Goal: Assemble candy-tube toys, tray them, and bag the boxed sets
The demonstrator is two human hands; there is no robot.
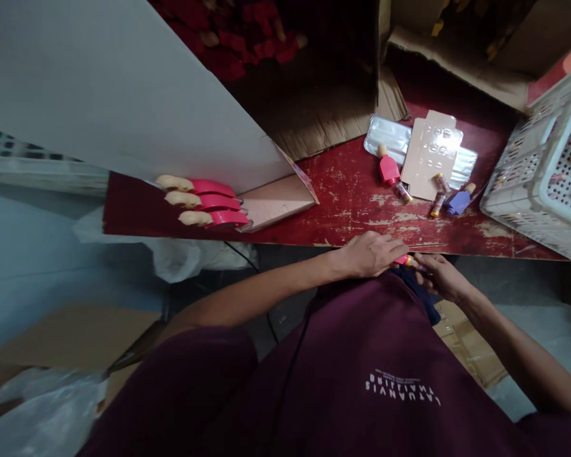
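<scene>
At the table's front edge, close to the maroon shirt, my left hand [372, 254] is closed around a pink plastic piece [401, 259], mostly hidden by the fingers. My right hand [440, 277] pinches a small tube with a yellow and purple label [413, 262], its end meeting the pink piece. Beyond the hands on the red table [342, 190] lie a pink piece with a cream tip [389, 169], a purple piece [458, 201] and several small labelled tubes [438, 204].
Three pink pieces with cream tips [219, 202] lie in a row by a large white-sided box [137, 82]. A flat printed carton [428, 155] rests over clear plastic trays [386, 136]. A white perforated basket [528, 165] stands right. Cardboard boxes [461, 57] fill the back.
</scene>
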